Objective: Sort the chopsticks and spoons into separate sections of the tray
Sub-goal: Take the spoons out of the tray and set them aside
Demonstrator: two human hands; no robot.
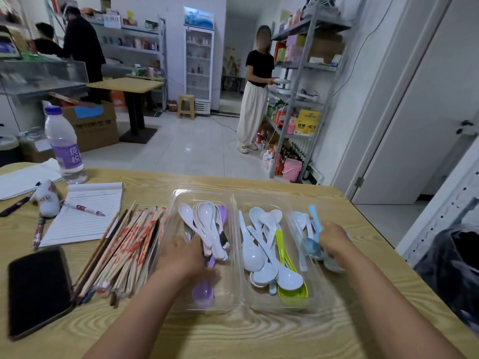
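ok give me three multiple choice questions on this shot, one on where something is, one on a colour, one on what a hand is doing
1. Where does the pile of chopsticks lie?
A. left of the clear tray, beside the notepad
B. in the tray's right section
C. on the phone

2. What colour is the spoon at the near end of the tray's left section?
A. red
B. purple
C. black

3. What is the right hand doing?
A. resting flat on the table
B. holding the bottle
C. gripping blue spoons at the tray's right end

Answers: 1 A, the bundle sits between notepad and tray. 2 B, its bowl is translucent purple. 3 C, its fingers curl round the blue handles.
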